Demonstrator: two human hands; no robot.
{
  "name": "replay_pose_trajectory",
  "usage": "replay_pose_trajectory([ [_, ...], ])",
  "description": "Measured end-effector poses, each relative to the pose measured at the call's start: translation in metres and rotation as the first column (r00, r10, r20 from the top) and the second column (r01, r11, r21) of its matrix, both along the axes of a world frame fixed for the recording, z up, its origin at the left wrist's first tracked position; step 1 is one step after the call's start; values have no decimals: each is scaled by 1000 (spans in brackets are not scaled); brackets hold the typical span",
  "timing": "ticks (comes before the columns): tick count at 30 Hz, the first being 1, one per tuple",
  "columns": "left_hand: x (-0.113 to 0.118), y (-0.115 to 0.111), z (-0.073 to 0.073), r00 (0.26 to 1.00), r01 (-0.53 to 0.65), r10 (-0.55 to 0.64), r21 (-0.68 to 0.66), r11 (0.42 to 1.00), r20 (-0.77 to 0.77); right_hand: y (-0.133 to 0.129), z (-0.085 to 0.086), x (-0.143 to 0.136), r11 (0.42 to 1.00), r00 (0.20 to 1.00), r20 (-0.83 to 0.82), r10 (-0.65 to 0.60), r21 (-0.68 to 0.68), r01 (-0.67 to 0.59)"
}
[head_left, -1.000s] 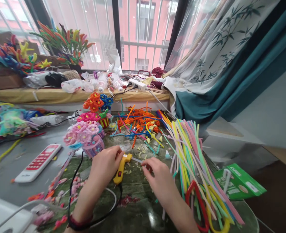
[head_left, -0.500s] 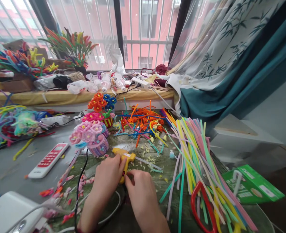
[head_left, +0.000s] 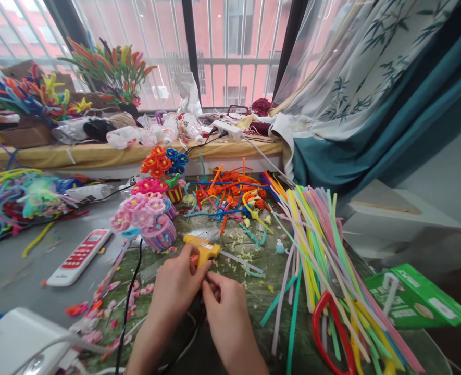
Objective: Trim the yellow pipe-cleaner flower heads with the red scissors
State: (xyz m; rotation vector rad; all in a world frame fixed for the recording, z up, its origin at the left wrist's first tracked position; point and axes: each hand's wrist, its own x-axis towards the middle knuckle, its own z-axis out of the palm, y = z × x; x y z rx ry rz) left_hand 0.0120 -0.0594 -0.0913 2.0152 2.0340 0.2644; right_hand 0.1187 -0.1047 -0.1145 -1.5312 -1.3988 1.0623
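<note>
A yellow glue gun (head_left: 207, 252) with a pale glue stick (head_left: 241, 262) jutting from its back is in my left hand (head_left: 177, 284). The left fingers wrap over its body and handle, hiding most of the handle. My right hand (head_left: 230, 307) is closed in a pinch beside the handle's lower end, its fingertips against the left thumb. What those fingertips grip is hidden. Just beyond the left hand stand fuzzy pink flowers (head_left: 146, 211) in a purple striped pot (head_left: 160, 234). Yellow scraps (head_left: 236, 245) lie past the glue gun.
Many pipe cleaners (head_left: 306, 250) and red-handled scissors (head_left: 334, 333) lie at right, near a green box (head_left: 418, 297). Orange pieces (head_left: 234, 190) are heaped at the back. At left are a white remote (head_left: 79, 258), a black cable (head_left: 131, 302) and a white device (head_left: 23, 338).
The left hand has turned and slid its grip, so its thumb now covers the glue gun's handle. The right fingertips have come up closer against the left thumb.
</note>
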Motion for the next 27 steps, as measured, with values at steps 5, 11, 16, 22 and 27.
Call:
replay_pose_trajectory([
  [5, -1, -1, -4, 997, -36, 35, 18, 999, 61, 1, -5, -1, 997, 987, -141, -72, -4, 73],
  [11, 2, -1, -1, 992, -76, 73, 26, 997, 99, 0, -3, -5, 993, 989, -115, -90, 69, 98],
  [16, 6, -3, 4, 991, -83, 75, 72, 994, 108, -1, -2, -8, 986, 971, -217, -96, 114, 123],
  [22, 5, -11, 1, 992, -18, -15, 260, 966, 124, -3, -3, -14, 961, 928, -325, -179, 144, 236],
  [27, 7, -20, 0, 987, 37, -110, 493, 869, 120, 1, -6, -17, 953, 735, -629, -252, -31, 300],
])
